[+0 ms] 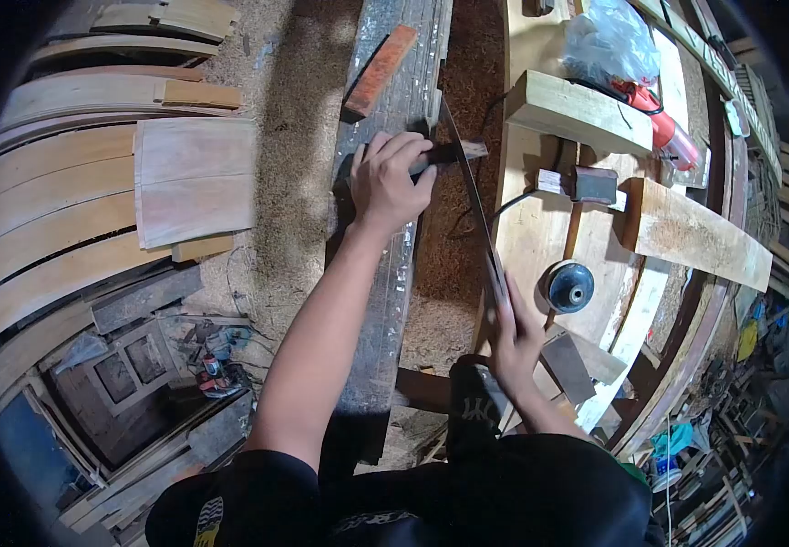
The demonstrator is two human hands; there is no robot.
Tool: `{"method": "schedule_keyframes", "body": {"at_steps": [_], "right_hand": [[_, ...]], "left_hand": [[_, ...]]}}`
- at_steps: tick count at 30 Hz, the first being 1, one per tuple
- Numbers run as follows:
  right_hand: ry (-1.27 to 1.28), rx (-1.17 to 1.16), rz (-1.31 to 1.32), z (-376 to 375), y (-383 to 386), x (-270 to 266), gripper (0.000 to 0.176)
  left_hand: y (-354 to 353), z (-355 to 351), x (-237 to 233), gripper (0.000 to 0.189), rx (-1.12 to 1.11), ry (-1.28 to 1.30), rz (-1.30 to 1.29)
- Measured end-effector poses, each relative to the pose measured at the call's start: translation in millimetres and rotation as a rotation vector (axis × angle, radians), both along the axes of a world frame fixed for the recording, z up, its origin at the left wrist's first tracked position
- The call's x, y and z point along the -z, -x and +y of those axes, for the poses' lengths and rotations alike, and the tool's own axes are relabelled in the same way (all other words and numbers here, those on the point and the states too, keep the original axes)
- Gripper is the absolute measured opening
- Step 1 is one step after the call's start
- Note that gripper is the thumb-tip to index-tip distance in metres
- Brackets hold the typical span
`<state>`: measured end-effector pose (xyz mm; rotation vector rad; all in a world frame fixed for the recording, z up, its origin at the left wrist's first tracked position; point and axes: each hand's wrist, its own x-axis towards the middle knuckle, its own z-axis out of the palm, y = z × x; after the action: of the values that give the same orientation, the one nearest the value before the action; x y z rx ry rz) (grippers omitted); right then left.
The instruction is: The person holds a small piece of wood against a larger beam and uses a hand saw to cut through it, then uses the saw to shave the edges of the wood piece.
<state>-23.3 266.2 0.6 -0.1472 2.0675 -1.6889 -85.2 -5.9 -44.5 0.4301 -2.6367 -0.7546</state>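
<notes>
Left hand (392,178) closed tight round a dark stick (456,151) that lies across a dark plank (378,292); the stick's pale tip pokes out to the right of the knuckles. Right hand (515,335) is nearer the body, fingers pressed together along the near end of a metal strip (476,210), pinching it. The strip is long and thin, with its long axis running from the right hand away and slightly left. It crosses the stick's tip just beside the left fingertips, so it spans the gap between the hands. The right hand holds it and the left is closer to its far end. Orange block (378,68) sits further up the plank. Right of the strip is a pale workbench (531,237) with a round disc (567,285), small dark box (592,185), pale block (577,111), plastic bag (608,41) and red power tool (663,128). Sawdust (267,182) covers the floor. Curved slats (48,201) and a wood panel (195,178) are stacked on the left. Cluttered workshop.
</notes>
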Motion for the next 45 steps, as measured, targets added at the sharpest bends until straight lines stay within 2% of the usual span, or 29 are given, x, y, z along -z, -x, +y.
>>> {"method": "schedule_keyframes", "body": {"at_steps": [3,9,11,13,15,17,18,19,22,24,27,29,30,39,43,45], "right_hand": [[-0.067,-0.009,-0.08,35.3,-25.7,-0.2,0.042],[-0.049,-0.01,0.108,-40.0,24.0,-0.6,0.042],[-0.046,-0.022,0.198,-15.5,12.8,19.8,0.045],[-0.074,-0.033,0.026,18.8,-6.7,17.3,0.045],[-0.108,-0.033,0.01,33.5,-15.9,15.2,0.045],[-0.06,-0.07,0.238,34.1,-10.8,15.7,0.045],[-0.077,-0.075,0.019,27.6,-6.2,10.8,0.044],[-0.026,-0.044,0.209,5.0,6.1,16.7,0.043],[0.003,-0.032,0.113,-44.3,48.5,7.8,0.043],[-0.019,-0.027,-0.144,-57.2,61.4,-6.9,0.042],[0.027,0.002,-0.036,-19.1,20.8,8.1,0.042],[-0.005,0.002,-0.08,7.4,-6.6,1.5,0.043],[-0.029,-0.016,0.05,8.1,-6.1,8.6,0.043],[-0.049,0.02,0.009,1.1,-1.4,3.4,0.043],[-0.077,0.02,0.092,-10.6,15.5,-7.7,0.044],[-0.042,0.016,-0.064,-2.5,17.3,-5.9,0.043]], "left_hand": [[-0.8,1.6,-0.8,0.026,0.002,0.001,-0.005],[4.0,-0.1,0.7,0.027,-0.019,0.04,0.013],[4.1,0.5,0.2,0.027,-0.04,0.043,0.0],[3.3,-2.0,0.2,0.027,0.025,0.034,0.026],[1.5,-2.2,2.5,0.027,0.025,0.035,0.023],[2.4,0.3,2.5,0.027,0.032,0.036,0.03],[2.4,0.4,3.1,0.027,0.025,0.039,0.032],[3.0,-1.1,2.4,0.028,0.015,0.047,0.035],[2.4,-3.0,1.9,0.028,0.019,0.082,0.036],[0.9,-0.1,3.6,0.028,0.007,0.068,0.02],[3.5,-0.9,-0.6,0.029,0.002,0.053,0.006],[3.5,-3.4,-1.8,0.028,-0.003,0.038,-0.005],[3.2,-4.8,-2.5,0.027,0.022,0.019,0.002],[8.3,-2.2,-3.3,0.021,-0.031,-0.066,-0.031],[14.7,-2.6,-5.3,0.021,-0.072,-0.093,-0.017],[13.6,-1.8,-5.0,0.021,-0.075,-0.092,-0.023]]}}
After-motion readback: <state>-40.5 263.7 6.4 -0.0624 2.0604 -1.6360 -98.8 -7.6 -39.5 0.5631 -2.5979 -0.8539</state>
